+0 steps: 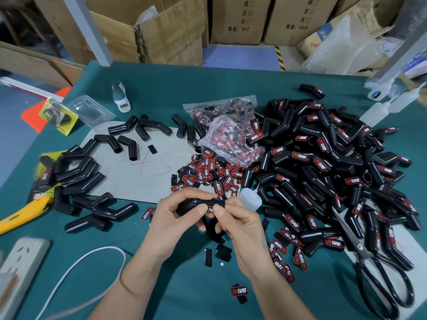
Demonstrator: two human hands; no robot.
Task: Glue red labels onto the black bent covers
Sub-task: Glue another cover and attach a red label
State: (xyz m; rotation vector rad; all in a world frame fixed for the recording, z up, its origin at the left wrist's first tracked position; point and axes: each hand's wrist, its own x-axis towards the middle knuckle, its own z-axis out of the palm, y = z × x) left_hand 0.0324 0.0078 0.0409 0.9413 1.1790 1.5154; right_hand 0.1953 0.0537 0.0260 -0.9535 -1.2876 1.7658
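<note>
The left hand [178,212] grips one black bent cover [196,204] above the green table [161,84], fingers curled round its left limb. The cover's upper limb runs roughly left to right across the view, and a second limb drops toward the person behind the fingers. The right hand [233,218] pinches the right end of that upper limb, thumb pressed on a red label [210,209] seated there; only a sliver of the label shows beside the thumb.

Judged step: pressing the label down while the adhesive takes. The label's long axis appears to lie along the limb, so pressure should run along that line.

Relative to the held cover:
- The glue bottle [250,197] stands just beside it to the right, nearer the right hand.
- Loose labels [208,172] lie beyond it.
- The heap of labelled covers [335,169] lies to the right and beyond.
- Unlabelled covers [87,181] lie to the left, nearer the left hand.
- Scissors [374,262] lie well to the right.
</note>
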